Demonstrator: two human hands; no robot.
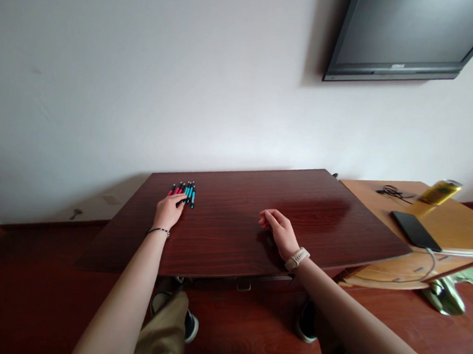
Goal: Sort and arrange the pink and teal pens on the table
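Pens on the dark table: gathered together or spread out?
Gathered: the pens lie side by side, partly covered by the left hand.

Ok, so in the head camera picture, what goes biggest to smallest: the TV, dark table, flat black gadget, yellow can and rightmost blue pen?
1. Dark table
2. TV, partly cut off by the picture's edge
3. Flat black gadget and yellow can: too close to rank
4. Rightmost blue pen
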